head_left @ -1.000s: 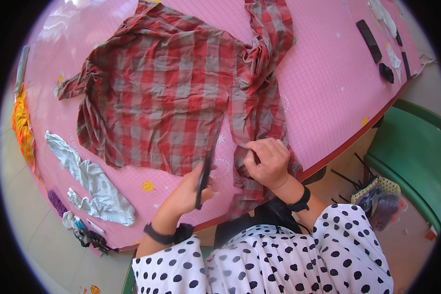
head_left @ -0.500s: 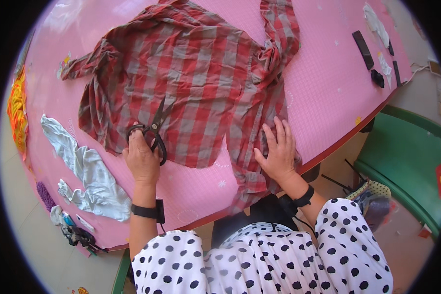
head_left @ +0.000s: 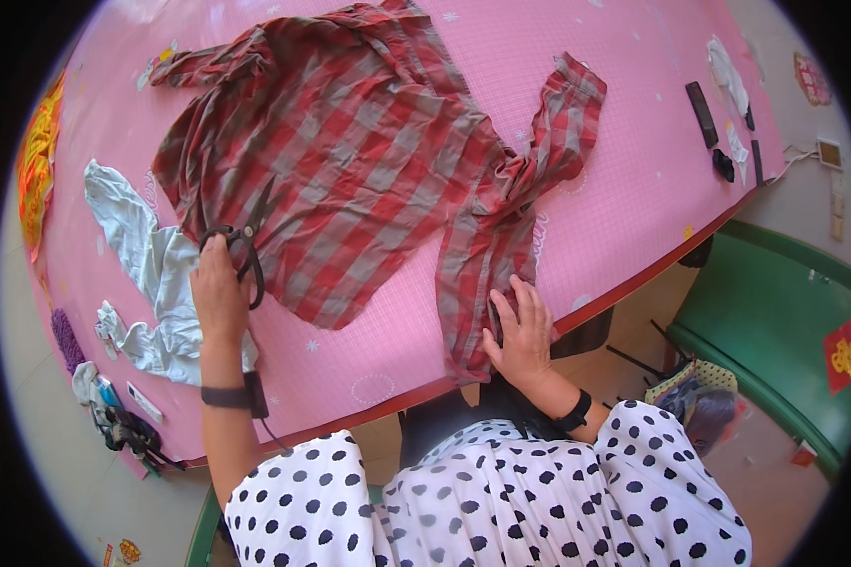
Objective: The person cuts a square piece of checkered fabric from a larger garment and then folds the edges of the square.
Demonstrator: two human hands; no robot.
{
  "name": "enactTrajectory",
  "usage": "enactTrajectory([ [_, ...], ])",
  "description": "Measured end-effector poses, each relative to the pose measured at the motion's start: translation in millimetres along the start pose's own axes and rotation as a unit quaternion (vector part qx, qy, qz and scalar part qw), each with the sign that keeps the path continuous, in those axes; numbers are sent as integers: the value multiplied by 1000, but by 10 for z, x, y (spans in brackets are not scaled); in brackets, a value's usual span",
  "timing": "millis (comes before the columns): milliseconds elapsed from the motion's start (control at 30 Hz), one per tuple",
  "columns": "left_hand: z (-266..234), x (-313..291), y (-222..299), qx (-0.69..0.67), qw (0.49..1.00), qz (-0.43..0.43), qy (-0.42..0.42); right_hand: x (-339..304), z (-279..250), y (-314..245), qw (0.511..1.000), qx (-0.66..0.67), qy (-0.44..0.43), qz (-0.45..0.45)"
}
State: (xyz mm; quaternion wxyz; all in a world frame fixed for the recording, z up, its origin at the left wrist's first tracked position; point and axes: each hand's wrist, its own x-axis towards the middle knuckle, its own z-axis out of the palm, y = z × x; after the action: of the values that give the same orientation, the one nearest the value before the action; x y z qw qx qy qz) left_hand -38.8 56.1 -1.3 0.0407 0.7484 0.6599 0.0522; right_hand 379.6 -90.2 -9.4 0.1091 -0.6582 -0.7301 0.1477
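- Loosely spread, a red-and-gray plaid shirt [head_left: 350, 170] lies across the middle of a pink-covered table [head_left: 648, 123], one sleeve at far left, another at right.
- The person's left hand [head_left: 219, 293] grasps black scissors [head_left: 247, 232] by the handles, parted blades over the shirt's left side.
- The right hand [head_left: 522, 340] rests at the shirt's near right end, fingers unclenched and slightly spread.
- A pale blue garment [head_left: 168, 288] lies crumpled at left, beside the left hand.
- A green chair [head_left: 775, 307] stands at right.
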Motion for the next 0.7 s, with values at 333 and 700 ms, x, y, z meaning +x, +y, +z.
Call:
enactTrajectory([
  [333, -78, -1182, 1543, -576, 739, -209, -280, 355, 45, -199, 995, 0, 32, -91],
  [700, 193, -771, 1890, -639, 574, -250, -446, 949, 336, 241, 980, 0, 42, -194],
])
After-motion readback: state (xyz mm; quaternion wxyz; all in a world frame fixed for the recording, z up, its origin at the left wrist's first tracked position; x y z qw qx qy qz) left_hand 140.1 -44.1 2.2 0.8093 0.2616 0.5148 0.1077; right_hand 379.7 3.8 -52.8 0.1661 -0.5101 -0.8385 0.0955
